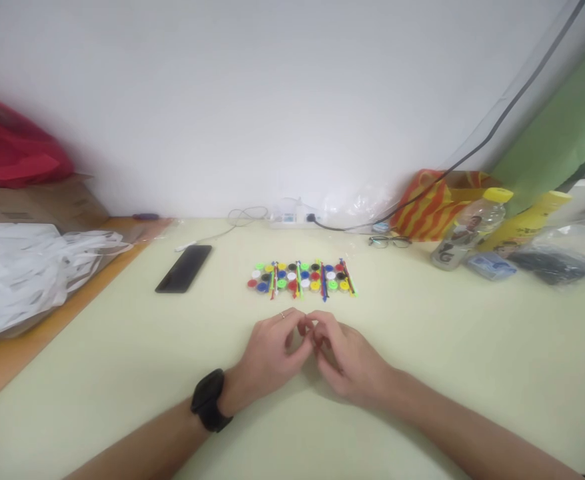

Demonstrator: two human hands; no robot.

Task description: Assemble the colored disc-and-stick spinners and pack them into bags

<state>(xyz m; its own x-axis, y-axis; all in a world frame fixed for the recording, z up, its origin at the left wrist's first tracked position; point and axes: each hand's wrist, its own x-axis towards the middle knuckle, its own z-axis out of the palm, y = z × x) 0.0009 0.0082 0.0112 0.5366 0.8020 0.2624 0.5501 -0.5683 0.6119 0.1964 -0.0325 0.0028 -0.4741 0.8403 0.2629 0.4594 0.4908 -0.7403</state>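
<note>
My left hand [278, 350], with a ring and a black watch [211, 400] on its wrist, meets my right hand [347, 357] over the table. The fingers of both are curled and their tips press together. Whatever they pinch, if anything, is hidden between the fingertips. Just beyond them lie rows of small round coloured discs [291, 275] in white, black, red, blue, green and yellow. Several thin coloured arrow-shaped sticks [324, 280] lie across the rows, pointing away from and toward me.
A black phone [184, 269] lies left of the discs. White straps [32, 273] and a cardboard box [42, 203] are at the far left. Near the wall are a power strip [292, 219] and glasses [390, 241]. A bottle [465, 233] and a striped bag [425, 210] stand at right.
</note>
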